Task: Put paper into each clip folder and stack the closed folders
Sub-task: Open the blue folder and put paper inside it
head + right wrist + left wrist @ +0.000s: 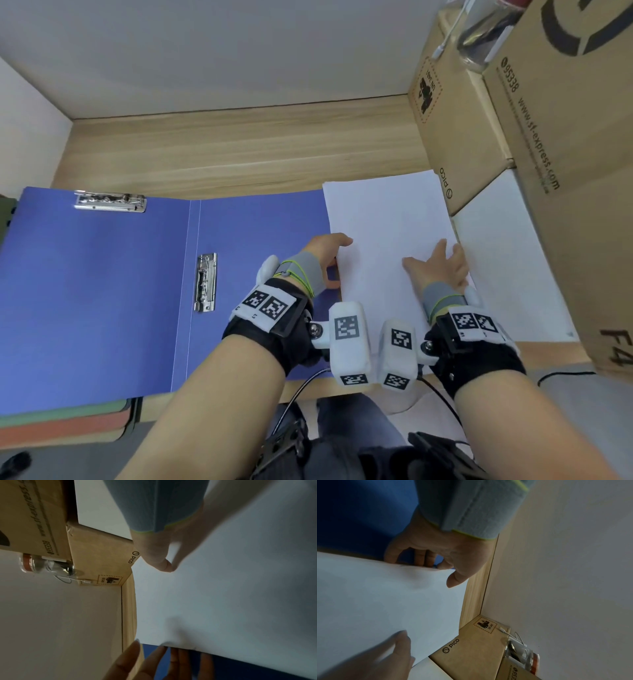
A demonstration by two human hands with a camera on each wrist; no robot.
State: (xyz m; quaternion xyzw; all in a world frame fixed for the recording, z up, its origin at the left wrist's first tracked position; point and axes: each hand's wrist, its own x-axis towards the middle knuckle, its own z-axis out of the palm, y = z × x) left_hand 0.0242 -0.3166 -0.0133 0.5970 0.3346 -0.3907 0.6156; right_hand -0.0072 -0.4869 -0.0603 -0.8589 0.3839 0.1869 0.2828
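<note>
Hands (329, 260) (442, 263) on paper (387, 219), cardboard boxes (455, 137) crowding right, blue folder (102, 291) left

An office desk corner: wood-grain desktop (239, 154), shipping cartons (561, 113), clip folders (102, 291), plain walls.

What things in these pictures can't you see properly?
- Left hand fingers: head view, tucked under the white paper sheet.
- Green and orange folders: head view, covered by the open blue clip folder; only edges show.
- Clear glass jar: head view, cut off by the top edge.
- Right hand: right wrist view, blurred.
</note>
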